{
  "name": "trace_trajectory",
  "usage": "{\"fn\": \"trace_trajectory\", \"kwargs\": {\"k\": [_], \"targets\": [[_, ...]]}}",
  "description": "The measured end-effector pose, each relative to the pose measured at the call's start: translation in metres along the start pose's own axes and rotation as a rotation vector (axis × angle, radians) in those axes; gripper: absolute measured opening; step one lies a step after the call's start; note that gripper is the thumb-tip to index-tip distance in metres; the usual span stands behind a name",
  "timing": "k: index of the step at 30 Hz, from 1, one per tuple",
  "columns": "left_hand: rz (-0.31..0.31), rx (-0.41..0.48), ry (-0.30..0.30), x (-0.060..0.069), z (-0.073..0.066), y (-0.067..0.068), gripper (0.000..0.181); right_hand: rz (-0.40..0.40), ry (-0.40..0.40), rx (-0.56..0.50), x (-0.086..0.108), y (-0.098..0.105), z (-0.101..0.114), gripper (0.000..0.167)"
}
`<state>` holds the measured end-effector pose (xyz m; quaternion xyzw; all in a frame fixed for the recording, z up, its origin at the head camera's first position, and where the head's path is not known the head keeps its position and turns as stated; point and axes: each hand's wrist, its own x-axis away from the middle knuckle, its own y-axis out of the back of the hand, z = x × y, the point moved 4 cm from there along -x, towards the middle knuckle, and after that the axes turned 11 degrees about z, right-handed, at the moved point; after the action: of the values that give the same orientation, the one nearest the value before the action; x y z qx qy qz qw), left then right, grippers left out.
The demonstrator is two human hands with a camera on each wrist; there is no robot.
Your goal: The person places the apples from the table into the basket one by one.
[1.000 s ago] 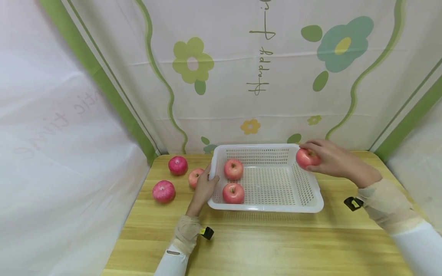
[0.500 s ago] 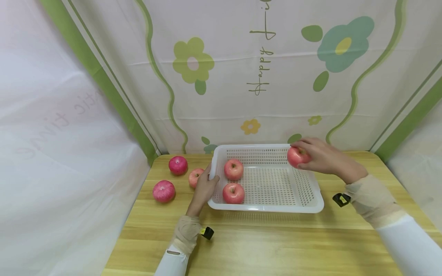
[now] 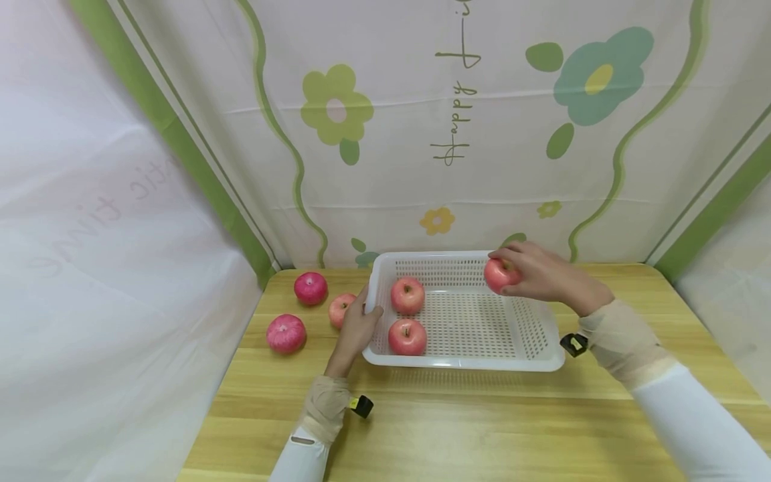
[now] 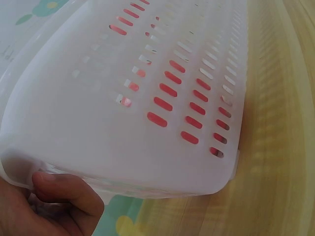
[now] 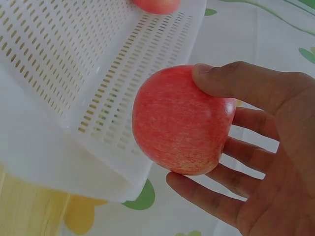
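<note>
Nearest the person, bare wooden table (image 3: 458,428) lies between two white sleeves (image 3: 301,458), each with a small black camera (image 3: 363,406) at the wrist. Beyond it, the left hand (image 3: 355,329) grips the left end of a white plastic basket (image 3: 464,363), its thumb hooked over the rim. Just inside from that hand, a near apple (image 3: 407,338) sits in the basket's left end, with a far apple (image 3: 407,296) directly behind it. Outside, a paler apple (image 3: 340,310) lies on the table just beyond the left hand, which partly hides it; two deep pink round fruits (image 3: 286,334) lie farther left. Over the basket's far right part, the right hand (image 3: 539,273) holds a red apple (image 3: 500,275), thumb on one side and spread, bent fingers on the other, well apart from the left hand. Behind everything hangs a flower-printed curtain (image 3: 397,154).
</note>
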<state>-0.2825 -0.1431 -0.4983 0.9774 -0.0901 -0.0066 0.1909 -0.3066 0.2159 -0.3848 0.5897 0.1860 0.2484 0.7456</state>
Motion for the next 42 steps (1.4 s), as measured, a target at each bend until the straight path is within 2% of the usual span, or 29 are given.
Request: {"fn": "trace_trajectory", "kwargs": {"k": [28, 42], "targets": [[0.002, 0.008, 0.022, 0.001, -0.001, 0.000, 0.070, 0.078, -0.039, -0.120, -0.043, -0.029, 0.009, 0.065], [0.000, 0.002, 0.017, 0.002, 0.000, 0.000, 0.069, 0.071, 0.012, -0.102, -0.065, -0.041, 0.021, 0.065]]}}
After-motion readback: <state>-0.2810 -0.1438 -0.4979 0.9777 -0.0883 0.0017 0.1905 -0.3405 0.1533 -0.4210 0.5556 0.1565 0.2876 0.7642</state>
